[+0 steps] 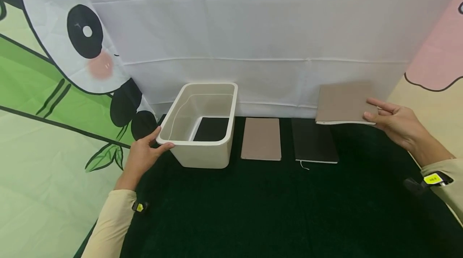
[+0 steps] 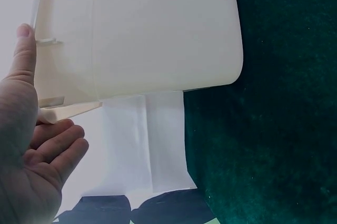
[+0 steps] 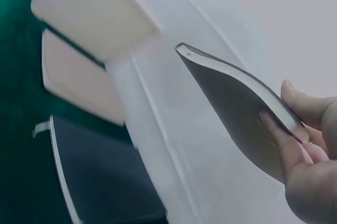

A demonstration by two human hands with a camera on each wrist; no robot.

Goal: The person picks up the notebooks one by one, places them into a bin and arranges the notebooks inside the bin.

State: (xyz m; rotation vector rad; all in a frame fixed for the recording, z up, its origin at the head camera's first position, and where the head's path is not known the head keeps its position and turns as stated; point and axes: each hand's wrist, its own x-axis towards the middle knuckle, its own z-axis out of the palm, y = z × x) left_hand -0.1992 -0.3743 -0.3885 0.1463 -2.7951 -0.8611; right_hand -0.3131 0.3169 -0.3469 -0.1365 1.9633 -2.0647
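My right hand [image 1: 403,123] pinches a light brown notebook [image 1: 343,103] by its right edge, thumb on one cover and fingers on the other. The notebook is lifted and bends slightly in the right wrist view. My left hand [image 1: 142,155] holds the near left corner of a white plastic bin [image 1: 203,155], with the thumb at its front rim. A flat black rectangle [image 1: 211,129] lies on the bin's bottom. Right of the bin lies another light brown notebook [image 1: 261,139], then a black notebook [image 1: 314,140] with a pale ribbon hanging out at its near edge.
A dark green cloth [image 1: 253,209] covers the table. Behind it hangs a white backdrop [image 1: 267,29] with a cartoon panda at the left and a pink shape [image 1: 439,49] at the right. The bin stands near the table's back edge.
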